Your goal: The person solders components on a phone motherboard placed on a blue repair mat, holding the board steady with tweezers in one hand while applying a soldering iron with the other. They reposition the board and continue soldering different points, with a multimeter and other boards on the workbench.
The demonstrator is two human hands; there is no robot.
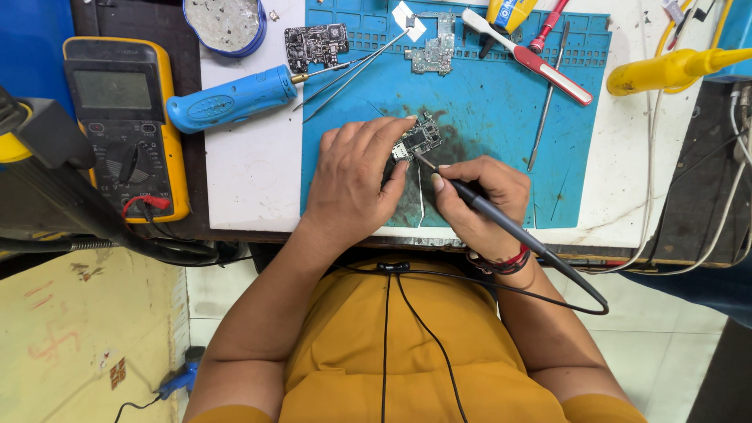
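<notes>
**Two hands, one small board, one probe**

While I watch from the head camera, the only view I have, I count two hands over the blue work mat. My left hand lies on the mat with its fingers closed round a small circuit board, fingertips on its upper edge and thumb at its lower left. The board sits near the middle of the mat, on a dark scorched patch. My right hand is clamped on a black probe, held like a pen, its tip touching the board's lower edge; its black lead runs back past the wrist.

I count three circuit boards in all: the one being held, a darker board at the mat's upper left corner on the white desk, and a greenish board at the top of the mat.

Other things, counted singly: one blue-handled iron lying left of the mat, one pair of tweezers just past its tip, one yellow multimeter at far left, one round blue tin above it, one red and white toothbrush and one thin metal pick at upper right, one yellow-handled tool at the right edge.
</notes>
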